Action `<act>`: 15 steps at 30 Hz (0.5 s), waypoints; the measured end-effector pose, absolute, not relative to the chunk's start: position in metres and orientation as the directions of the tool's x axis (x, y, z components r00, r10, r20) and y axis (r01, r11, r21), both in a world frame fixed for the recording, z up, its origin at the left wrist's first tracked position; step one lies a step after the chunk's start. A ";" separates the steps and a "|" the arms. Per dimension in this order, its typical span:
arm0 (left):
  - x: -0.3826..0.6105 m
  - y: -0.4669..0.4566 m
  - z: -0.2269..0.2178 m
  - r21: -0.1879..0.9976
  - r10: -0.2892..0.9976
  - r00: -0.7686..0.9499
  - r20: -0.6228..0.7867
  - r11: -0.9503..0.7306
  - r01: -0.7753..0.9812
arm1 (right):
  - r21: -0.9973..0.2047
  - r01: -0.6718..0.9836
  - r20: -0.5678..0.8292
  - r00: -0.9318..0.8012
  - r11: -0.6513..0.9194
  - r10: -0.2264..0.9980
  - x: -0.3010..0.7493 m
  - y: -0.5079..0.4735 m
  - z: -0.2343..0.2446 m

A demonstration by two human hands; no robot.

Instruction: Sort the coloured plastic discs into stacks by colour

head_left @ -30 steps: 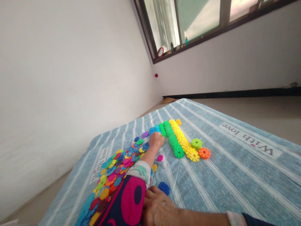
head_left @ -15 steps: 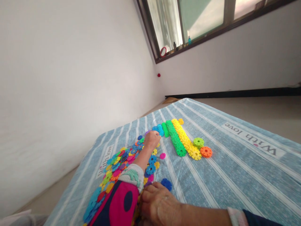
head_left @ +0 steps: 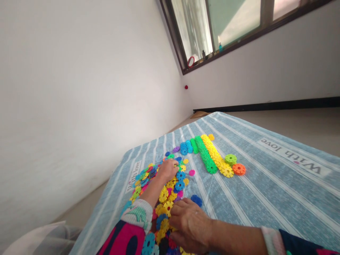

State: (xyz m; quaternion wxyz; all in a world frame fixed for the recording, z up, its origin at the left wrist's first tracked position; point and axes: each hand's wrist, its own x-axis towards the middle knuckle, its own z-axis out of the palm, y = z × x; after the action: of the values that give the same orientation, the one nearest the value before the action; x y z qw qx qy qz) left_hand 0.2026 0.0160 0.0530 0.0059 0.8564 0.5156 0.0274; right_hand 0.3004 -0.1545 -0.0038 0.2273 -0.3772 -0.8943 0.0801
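Note:
My left hand (head_left: 168, 170) is over the far part of a heap of notched plastic discs (head_left: 164, 194) in many colours. Its fingers are bent but a little apart, with yellow and green discs right beside them. Lower down, my right hand (head_left: 190, 221) rests at the heap's right edge with fingers curled in among the discs; whatever they hold is hidden. A dark blue disc (head_left: 196, 200) lies just beyond its knuckles. Farther off, overlapping discs form a long green row (head_left: 205, 154) and a long yellow row (head_left: 215, 156). Shorter blue stacks (head_left: 183, 148) and a purple disc (head_left: 176, 149) lie left of them.
Light green (head_left: 230, 159) and orange (head_left: 239, 169) discs lie by the near end of the yellow row. A lone pink disc (head_left: 192, 173) sits right of the heap. Everything rests on a blue striped cloth (head_left: 255, 191), with a white wall (head_left: 79, 88) to the left.
My left hand has drawn back from beside the blue stacks to the heap, uncovering the purple disc. My right hand stays at the heap's edge. The view has shifted slightly.

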 end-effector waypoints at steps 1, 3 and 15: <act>0.203 0.014 0.052 0.035 0.874 0.485 0.032 -0.486 0.873 | -0.311 0.639 0.344 -0.615 0.704 0.710 0.300 -0.155 -0.004; 0.203 0.012 0.050 0.030 0.860 0.510 0.015 -0.510 0.860 | -0.307 0.638 0.346 -0.616 0.706 0.708 0.300 -0.154 -0.004; 0.201 0.003 0.056 -0.008 0.856 0.516 -0.030 -0.516 0.857 | -0.325 0.619 0.402 -0.594 0.715 0.697 0.298 -0.153 -0.010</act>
State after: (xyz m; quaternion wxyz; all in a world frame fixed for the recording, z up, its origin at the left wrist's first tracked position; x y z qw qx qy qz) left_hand 0.2007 0.0033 0.0558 0.0039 0.8705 0.4919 -0.0149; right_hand 0.2982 -0.1534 -0.0097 0.2576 -0.3700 -0.8894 0.0754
